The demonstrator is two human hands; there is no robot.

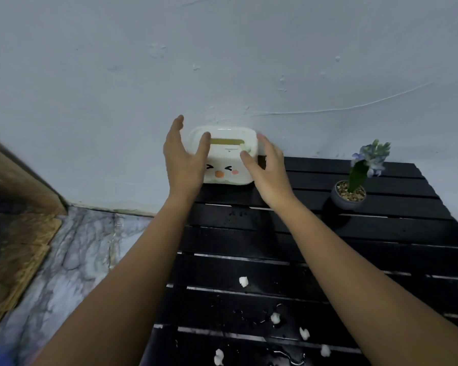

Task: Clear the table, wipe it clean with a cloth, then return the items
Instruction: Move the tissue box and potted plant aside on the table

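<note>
A white tissue box (226, 159) with a cartoon face and a green slot on top stands at the far left corner of the black slatted table (315, 239), against the wall. My left hand (184, 159) is at its left side with fingers spread, the thumb over the lid. My right hand (266, 167) is at its right side, fingers apart and close to the box. Whether either palm touches the box I cannot tell. A small grey pot (349, 197) with pebbles and a blue-flowered plant stands at the far right of the table.
Several white crumpled bits (243, 281) and water drops lie on the near slats. A pale wall rises right behind the table. To the left lies a marbled floor (72, 260) with a wooden board (19, 233) beyond it.
</note>
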